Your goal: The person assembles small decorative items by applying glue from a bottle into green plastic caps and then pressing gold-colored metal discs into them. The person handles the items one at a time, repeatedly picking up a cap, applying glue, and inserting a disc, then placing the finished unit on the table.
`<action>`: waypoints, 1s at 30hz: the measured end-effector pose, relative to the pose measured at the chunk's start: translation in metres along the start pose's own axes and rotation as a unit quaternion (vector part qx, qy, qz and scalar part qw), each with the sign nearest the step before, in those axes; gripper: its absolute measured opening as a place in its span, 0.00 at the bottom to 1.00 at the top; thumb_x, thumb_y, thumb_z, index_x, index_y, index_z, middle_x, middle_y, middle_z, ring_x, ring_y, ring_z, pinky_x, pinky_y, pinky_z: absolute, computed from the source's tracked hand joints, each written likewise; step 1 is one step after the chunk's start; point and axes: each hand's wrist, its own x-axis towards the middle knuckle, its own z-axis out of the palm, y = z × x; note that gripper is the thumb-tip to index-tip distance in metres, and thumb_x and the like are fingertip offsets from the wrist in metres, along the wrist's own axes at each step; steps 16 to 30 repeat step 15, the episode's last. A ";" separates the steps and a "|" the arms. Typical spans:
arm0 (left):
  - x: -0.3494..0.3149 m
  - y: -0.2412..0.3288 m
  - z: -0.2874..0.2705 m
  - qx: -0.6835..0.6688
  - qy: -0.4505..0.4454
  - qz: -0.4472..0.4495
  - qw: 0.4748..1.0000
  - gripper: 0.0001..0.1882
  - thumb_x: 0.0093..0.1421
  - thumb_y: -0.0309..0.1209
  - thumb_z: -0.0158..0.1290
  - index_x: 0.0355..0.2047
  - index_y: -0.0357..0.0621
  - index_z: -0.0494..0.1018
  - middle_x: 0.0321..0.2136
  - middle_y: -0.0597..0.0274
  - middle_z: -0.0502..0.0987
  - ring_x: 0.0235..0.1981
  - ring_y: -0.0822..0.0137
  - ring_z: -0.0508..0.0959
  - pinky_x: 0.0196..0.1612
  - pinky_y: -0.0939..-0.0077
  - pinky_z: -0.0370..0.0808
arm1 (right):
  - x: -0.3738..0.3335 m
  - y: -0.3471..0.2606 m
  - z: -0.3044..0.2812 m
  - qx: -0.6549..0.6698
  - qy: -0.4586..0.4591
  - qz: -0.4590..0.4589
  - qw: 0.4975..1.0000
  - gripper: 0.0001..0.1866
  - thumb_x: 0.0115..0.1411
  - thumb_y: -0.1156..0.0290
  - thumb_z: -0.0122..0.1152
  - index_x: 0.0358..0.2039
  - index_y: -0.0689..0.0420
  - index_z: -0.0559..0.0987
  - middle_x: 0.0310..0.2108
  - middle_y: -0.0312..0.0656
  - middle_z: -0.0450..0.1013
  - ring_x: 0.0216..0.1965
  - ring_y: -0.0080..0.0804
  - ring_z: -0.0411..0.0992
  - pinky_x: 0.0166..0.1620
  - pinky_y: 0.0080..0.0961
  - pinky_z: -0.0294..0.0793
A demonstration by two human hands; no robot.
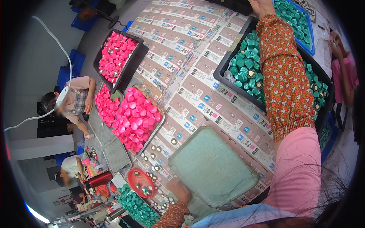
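My right arm, in a flowered sleeve cover, stretches over a black bin of green fluted caps. My right hand is at the top edge beyond the bin, its fingers cut off by the frame. My left hand is low on the table, its fingers curled beside the near-left edge of a pale green tray. Whether anything is in those fingers is hidden. Small round pieces with dark rims and pale centres lie scattered by it. A red round dish holds a few similar pieces.
Pink caps heap on a tray left of centre; a black bin behind holds more. Green caps lie at lower left, others in a blue tray at upper right. Printed sheets cover the table. Other people sit left and right.
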 end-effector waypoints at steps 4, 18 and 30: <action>-0.007 -0.011 0.009 0.005 0.007 0.000 1.000 0.11 0.54 0.21 0.45 0.39 0.41 0.67 0.34 0.49 0.69 0.38 0.47 0.67 0.41 0.53 0.59 | 0.005 -0.003 0.000 0.062 -0.011 -0.025 0.998 0.11 0.61 0.81 0.59 0.44 0.67 0.79 0.38 0.47 0.78 0.37 0.40 0.78 0.38 0.34 0.80; -0.005 -0.013 0.010 0.002 -0.005 -0.004 1.000 0.13 0.53 0.22 0.46 0.40 0.42 0.67 0.35 0.48 0.70 0.38 0.47 0.67 0.42 0.53 0.59 | 0.071 0.023 0.000 0.558 0.125 0.177 0.801 0.03 0.63 0.80 0.57 0.37 0.64 0.76 0.34 0.50 0.75 0.35 0.44 0.77 0.37 0.42 0.82; -0.005 -0.013 0.010 0.002 -0.005 -0.004 1.000 0.13 0.53 0.22 0.46 0.40 0.42 0.67 0.35 0.48 0.70 0.38 0.47 0.67 0.42 0.53 0.59 | 0.071 0.023 0.000 0.558 0.125 0.177 0.801 0.03 0.63 0.80 0.57 0.37 0.64 0.76 0.34 0.50 0.75 0.35 0.44 0.77 0.37 0.42 0.82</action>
